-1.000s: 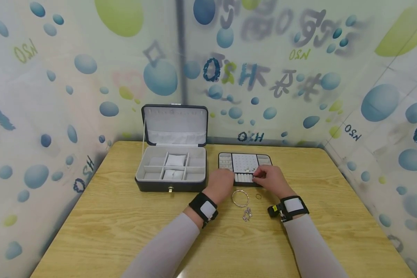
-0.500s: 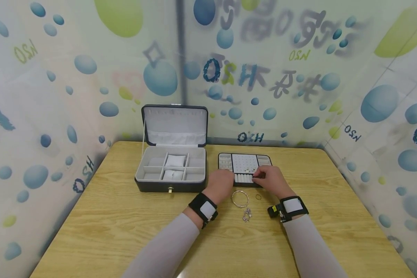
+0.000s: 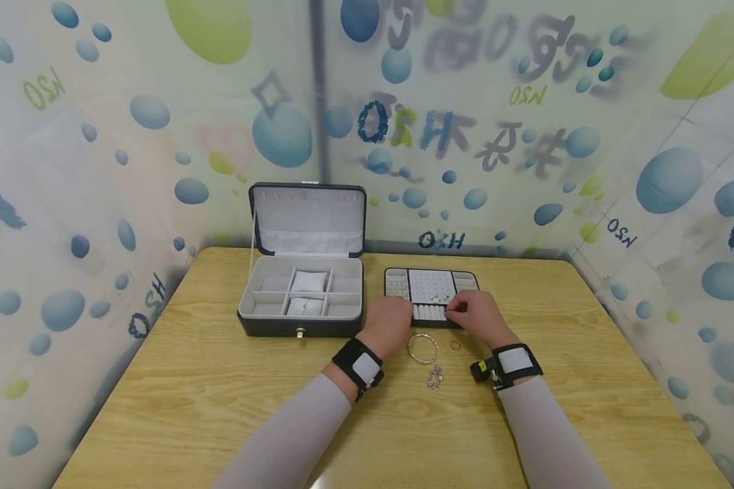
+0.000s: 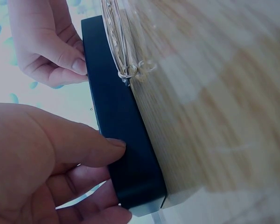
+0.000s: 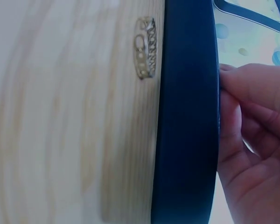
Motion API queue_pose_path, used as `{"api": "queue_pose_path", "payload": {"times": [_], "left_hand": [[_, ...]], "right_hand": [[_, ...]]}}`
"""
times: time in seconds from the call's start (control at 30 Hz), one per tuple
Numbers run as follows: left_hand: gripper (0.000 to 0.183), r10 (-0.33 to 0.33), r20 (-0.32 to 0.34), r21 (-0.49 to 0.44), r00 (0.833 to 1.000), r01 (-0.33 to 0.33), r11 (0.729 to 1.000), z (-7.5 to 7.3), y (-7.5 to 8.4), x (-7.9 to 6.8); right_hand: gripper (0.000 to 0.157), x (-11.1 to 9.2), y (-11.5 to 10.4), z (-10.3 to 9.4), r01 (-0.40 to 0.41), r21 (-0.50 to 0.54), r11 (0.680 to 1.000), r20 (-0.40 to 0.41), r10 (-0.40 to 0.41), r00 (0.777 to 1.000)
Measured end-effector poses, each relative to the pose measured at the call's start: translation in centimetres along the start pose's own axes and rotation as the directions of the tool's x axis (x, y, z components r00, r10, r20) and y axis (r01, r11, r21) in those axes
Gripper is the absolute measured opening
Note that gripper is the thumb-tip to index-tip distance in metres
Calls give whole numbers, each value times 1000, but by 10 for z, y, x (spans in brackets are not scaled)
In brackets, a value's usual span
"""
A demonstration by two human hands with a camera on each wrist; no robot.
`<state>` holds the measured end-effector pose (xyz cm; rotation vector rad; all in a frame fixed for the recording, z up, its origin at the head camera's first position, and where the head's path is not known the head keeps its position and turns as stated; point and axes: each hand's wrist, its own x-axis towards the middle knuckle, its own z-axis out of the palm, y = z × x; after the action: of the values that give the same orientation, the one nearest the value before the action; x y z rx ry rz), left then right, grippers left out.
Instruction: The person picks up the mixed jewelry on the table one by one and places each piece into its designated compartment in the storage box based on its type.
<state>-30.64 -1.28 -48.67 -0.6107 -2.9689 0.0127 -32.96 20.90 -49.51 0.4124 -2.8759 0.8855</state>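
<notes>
1. Gripping jewellery tray (image 3: 431, 285) by its left end: left hand (image 4: 46, 149), thumb on front wall.
2. Right hand (image 3: 478, 316): curled, fingertips at the ring rolls (image 3: 429, 313); whether grasping anything cannot be told.
3. Tray lies on table (image 3: 189, 407), right of open box (image 3: 336, 330), behind bangle (image 3: 424, 363).

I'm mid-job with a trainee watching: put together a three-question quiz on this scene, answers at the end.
1. True or false: the open rectangular black box with pale lining stands to the person's right of the flat black-sided jewellery tray with pale compartments.

2. What does the left hand grip?
a) the box's raised lid
b) the tray's near-left corner
c) the round bangle

3. Fill in: of the round pale-gold metal bangle and the silvery metal charm bracelet, the ____ lies nearer the bottom of the head view.

Key: 1. False; 2. b; 3. charm bracelet.
</notes>
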Motion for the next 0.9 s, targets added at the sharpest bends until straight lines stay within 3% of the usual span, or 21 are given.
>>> {"api": "queue_pose_path", "payload": {"times": [0.47,0.9], "left_hand": [[10,-6,-2,4,1000,6,1000,1,0,1],[7,-4,9,-8,1000,4,1000,0,0,1]], "right_hand": [[10,2,-4,1,30,-36,999,-14,-30,999],[16,4,-10,0,-4,-98,995,7,4,1000]]}}
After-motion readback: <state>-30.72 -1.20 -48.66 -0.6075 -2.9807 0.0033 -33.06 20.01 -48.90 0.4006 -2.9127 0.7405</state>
